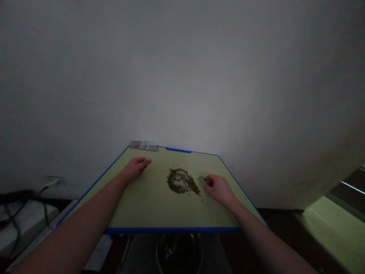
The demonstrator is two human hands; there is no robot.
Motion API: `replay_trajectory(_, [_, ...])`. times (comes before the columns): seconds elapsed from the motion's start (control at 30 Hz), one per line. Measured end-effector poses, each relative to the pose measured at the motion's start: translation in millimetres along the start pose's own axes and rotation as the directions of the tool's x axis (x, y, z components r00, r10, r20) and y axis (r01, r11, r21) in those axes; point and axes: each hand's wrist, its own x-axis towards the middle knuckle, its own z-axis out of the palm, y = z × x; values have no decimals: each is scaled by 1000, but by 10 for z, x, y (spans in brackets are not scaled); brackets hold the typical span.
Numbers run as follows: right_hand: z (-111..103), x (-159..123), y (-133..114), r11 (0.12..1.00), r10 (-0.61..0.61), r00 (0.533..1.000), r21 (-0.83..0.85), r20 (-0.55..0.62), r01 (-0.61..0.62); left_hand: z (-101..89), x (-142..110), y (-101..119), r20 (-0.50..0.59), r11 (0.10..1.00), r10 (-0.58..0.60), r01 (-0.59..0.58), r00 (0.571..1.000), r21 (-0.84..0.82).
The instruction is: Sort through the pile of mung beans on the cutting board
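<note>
head view: your right hand pinches a clear rounded piece; the grain heap sits between, presumably for easy reach; your left hand curls, contents undeterminable.

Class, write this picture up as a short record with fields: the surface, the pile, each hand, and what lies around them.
Surface: pale tabletop with a blue edge
Pile: mixed green and whitish grains, a mostly green tail trailing right
Left hand: left of the pile, apart from it
Right hand: right of the pile, fingertips at a faint round shape, too dim to identify
Below near edge: round dark vessel, partly visible
Far left: dark cables
Behind: grey wall
</note>
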Motion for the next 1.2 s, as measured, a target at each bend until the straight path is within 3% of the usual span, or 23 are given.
replay_trajectory(0.17, [-3,-213,43,994,108,993,34,-44,-106,6,14,-5,-10,1000,-14,14,1000,-11])
replay_trajectory(0.33, [126,-274,-166,990,136,990,52,-41,-134,8,18,-21,-1,999,-19,19,1000,-29])
replay_trajectory(0.5, [211,-206,-296,981,179,983,87,-33,-176,8,0,-4,-4,999,-10,10,1000,-32])
replay_trajectory(0.67, [73,104,-152,984,178,982,30,-67,-176,11,-16,29,3,999,1,-1,1000,-36])
replay_trajectory(0.8, [-44,670,-124,990,43,999,-133,-29,-47,4,-5,14,-2,999,-3,3,1000,-41])
replay_trajectory(0.87, [-15,967,-189,959,-116,993,-257,30,120,0,1,-5,0,999,-9,9,1000,-36])
replay_trajectory(0.97, [124,1308,-339,939,-210,974,-260,79,224,2,5,-20,-7,1000,-21,20,1000,-22])
replay_trajectory(1.07, [291,1490,-487,918,-288,948,-245,134,313,11,4,-8,-8,999,-27,27,1000,-31])
replay_trajectory(1.2, [429,1518,-605,879,-378,900,-220,219,423,19,11,6,3,997,-39,39,999,-62])
